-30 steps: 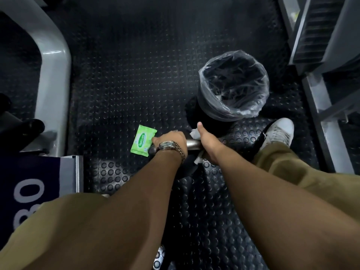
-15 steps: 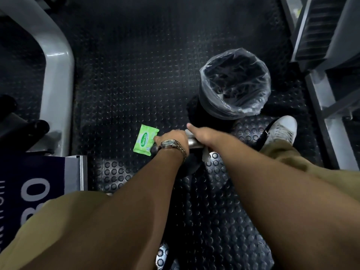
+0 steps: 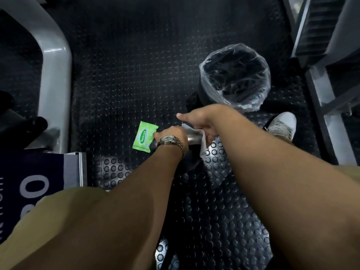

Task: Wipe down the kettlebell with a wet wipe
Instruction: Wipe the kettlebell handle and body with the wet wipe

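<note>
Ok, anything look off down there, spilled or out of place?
Nothing serious. The green wipe pack lies loose on the floor beside the kettlebell handle, by the left hand. The lined bin stands upright; no spill shows.

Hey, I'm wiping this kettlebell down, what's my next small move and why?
Probably slide the right hand with the wet wipe down off the handle onto the dark kettlebell body. The wipe is wrapped at the handle's right part, the left hand grips the left end and steadies it, and the body lies just below the wipe.
</note>
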